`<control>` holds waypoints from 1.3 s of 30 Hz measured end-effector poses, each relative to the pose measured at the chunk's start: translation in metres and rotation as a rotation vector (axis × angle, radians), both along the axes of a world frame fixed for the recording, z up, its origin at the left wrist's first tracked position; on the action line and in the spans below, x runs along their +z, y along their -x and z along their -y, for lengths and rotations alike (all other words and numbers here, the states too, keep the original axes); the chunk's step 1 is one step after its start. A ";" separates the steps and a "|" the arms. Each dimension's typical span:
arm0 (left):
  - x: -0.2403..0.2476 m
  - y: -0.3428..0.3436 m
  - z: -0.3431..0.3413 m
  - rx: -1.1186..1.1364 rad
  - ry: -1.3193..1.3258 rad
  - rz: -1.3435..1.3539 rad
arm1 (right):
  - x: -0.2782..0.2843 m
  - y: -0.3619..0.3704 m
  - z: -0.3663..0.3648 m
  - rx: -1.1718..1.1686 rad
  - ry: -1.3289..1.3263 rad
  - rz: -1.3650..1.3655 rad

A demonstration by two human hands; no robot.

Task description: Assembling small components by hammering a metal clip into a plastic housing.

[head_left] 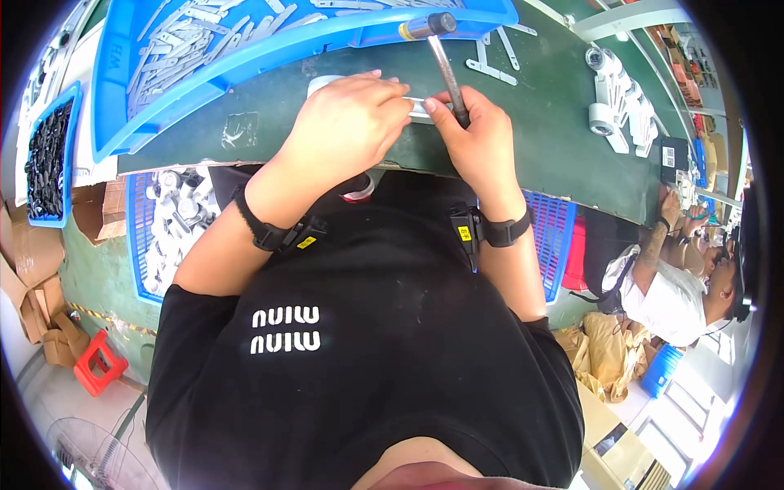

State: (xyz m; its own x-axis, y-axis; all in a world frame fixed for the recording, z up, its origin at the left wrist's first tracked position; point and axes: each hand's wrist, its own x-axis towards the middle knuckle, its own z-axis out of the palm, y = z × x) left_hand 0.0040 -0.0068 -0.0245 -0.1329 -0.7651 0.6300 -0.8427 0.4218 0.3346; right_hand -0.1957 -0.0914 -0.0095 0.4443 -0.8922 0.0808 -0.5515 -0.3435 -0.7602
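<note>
My right hand (482,135) is closed round the metal handle of a small mallet (447,75). Its dark and yellow head points away from me, over the rim of the blue bin. My left hand (347,118) bends over a white plastic part (420,109) on the green worktable (273,94), fingers curled and pressed on it. One rounded end of the part shows beyond the left wrist side, and a flat arm of it reaches toward my right thumb, which touches or nearly touches it. The middle of the part is hidden under my left hand.
A large blue bin (237,75) of grey-white strips stands at the back. A small blue tray (69,155) of black pieces is at left. Loose strips (492,72) and assembled white parts (616,106) lie to the right. Blue baskets (140,233) sit below the table; another person (670,286) works at right.
</note>
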 end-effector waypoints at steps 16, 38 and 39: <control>-0.008 0.000 0.004 0.000 -0.014 0.009 | 0.031 0.084 -0.035 0.059 0.020 0.475; 0.005 0.009 -0.001 0.086 -0.120 0.016 | 0.009 0.086 -0.055 0.053 -0.056 0.257; 0.006 0.012 -0.001 0.081 -0.120 0.016 | 0.009 0.087 -0.058 0.070 -0.063 0.407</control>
State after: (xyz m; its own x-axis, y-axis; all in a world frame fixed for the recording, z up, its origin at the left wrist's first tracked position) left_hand -0.0076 -0.0059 -0.0183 -0.0773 -0.8433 0.5318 -0.8780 0.3103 0.3644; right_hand -0.2829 -0.0337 -0.0001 0.4475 -0.8697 0.2082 -0.1787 -0.3151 -0.9321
